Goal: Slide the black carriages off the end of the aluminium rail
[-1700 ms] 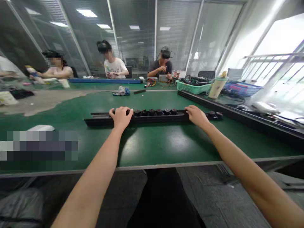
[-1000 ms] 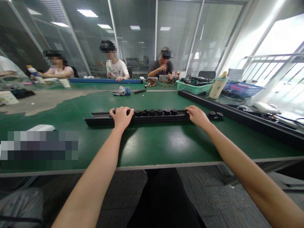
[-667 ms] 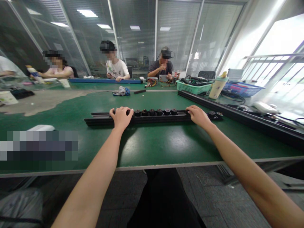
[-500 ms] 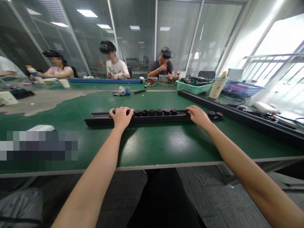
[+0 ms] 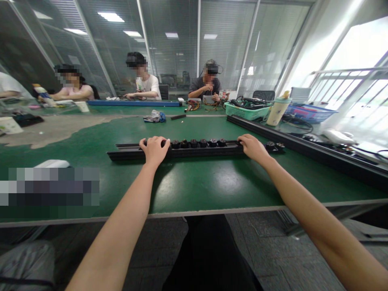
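Note:
A long black channel (image 5: 197,152) lies crosswise on the green table, in two parallel strips at its left end. Several small black socket-like modules (image 5: 203,143) stand in a row along its middle. My left hand (image 5: 155,148) is closed over the channel just left of that row, thumb and fingers curled around it; the fingertips are partly hidden. Farther right, my right hand (image 5: 253,147) grips the channel with thumb and fingers pressed together near its far edge. More small dark parts (image 5: 271,144) show at the right end, beyond that hand.
A longer black rail (image 5: 303,147) runs diagonally along the right side. Behind it stand a green basket (image 5: 247,113) of cables and a cream tumbler (image 5: 277,112). A crumpled cloth (image 5: 155,116) and a short black strip (image 5: 178,117) lie ahead. Co-workers sit across the table.
My hands and the black channel stay in place. Across the table, the person in the white shirt has turned and moved their arms to the left.

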### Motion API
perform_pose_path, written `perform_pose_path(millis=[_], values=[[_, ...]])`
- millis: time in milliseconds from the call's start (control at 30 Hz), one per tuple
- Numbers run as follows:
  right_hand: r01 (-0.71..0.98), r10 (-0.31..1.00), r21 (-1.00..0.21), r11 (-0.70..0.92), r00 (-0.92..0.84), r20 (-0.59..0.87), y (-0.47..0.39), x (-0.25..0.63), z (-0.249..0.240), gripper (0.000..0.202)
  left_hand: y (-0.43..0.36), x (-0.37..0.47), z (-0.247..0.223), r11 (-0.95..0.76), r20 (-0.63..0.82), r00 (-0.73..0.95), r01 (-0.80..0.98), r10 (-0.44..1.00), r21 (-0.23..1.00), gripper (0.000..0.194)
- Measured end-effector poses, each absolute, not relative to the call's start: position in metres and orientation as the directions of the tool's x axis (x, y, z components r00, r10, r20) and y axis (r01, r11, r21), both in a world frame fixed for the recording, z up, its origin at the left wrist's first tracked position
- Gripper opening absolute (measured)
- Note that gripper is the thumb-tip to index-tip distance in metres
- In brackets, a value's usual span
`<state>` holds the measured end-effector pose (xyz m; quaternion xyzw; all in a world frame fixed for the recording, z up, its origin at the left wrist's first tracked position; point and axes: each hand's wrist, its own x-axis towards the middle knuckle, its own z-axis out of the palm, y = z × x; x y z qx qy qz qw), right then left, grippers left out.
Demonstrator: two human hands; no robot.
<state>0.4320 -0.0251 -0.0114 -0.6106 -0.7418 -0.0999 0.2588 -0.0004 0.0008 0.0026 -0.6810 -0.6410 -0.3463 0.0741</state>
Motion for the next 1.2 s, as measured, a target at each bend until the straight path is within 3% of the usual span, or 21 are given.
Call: perform_pose_path(millis=[400,1200], values=[[0.978,0.865,-0.105,0.179,-0.105,0.490,-0.026,0.429,-0.017,0.040,0.001,0.000,0.002,-0.161,0.560,-0.059,0.929,0.826,0.334,0.032],[0.974,0.873,-0.139,0.180,-0.093,0.478,-0.023,0.440,-0.016,0.038,0.001,0.000,0.002,-0.170,0.570,-0.057,0.926,0.820,0.337,0.032]])
